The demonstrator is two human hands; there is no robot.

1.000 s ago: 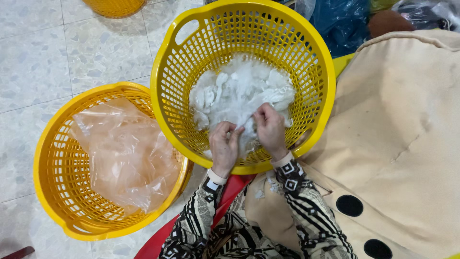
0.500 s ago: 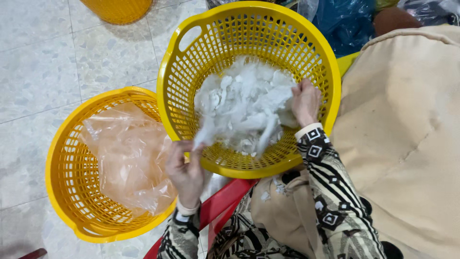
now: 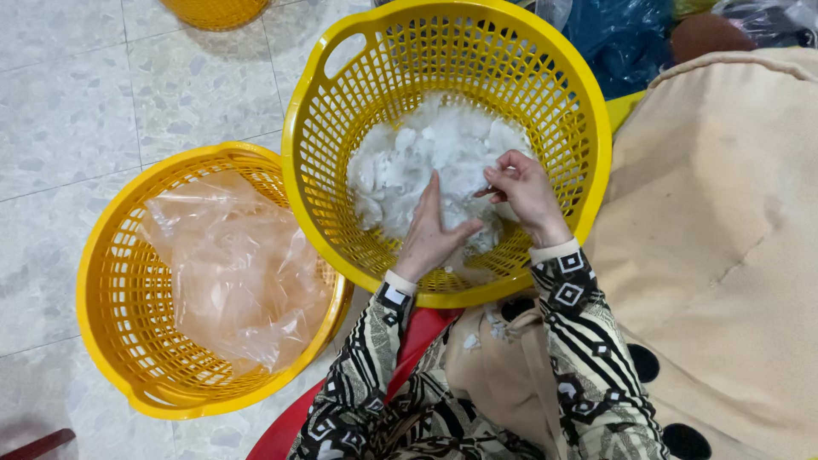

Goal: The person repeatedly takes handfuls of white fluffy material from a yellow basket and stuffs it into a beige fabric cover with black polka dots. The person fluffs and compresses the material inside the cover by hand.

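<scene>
A tall yellow mesh basket [image 3: 324, 170] stands in front of me with a heap of small white scraps [image 3: 409, 162] in it. My left hand [image 3: 430, 234] lies flat on the heap, fingers stretched out and pointing away from me. My right hand [image 3: 524, 192] is inside the basket at the right of the heap, fingers curled and pinching some of the white scraps. Both wrists come out of black-and-white patterned sleeves.
A second, lower yellow basket [image 3: 111, 341] at the left holds crumpled clear plastic film [image 3: 234, 273]. A beige cloth [image 3: 724, 255] with black dots covers the right side. The rim of a red stool [image 3: 281, 430] shows below. Pale tiled floor lies at the left.
My left hand has come back from the gap between the two baskets into the tall basket and now rests on the heap. My right hand moved slightly toward the heap's middle.
</scene>
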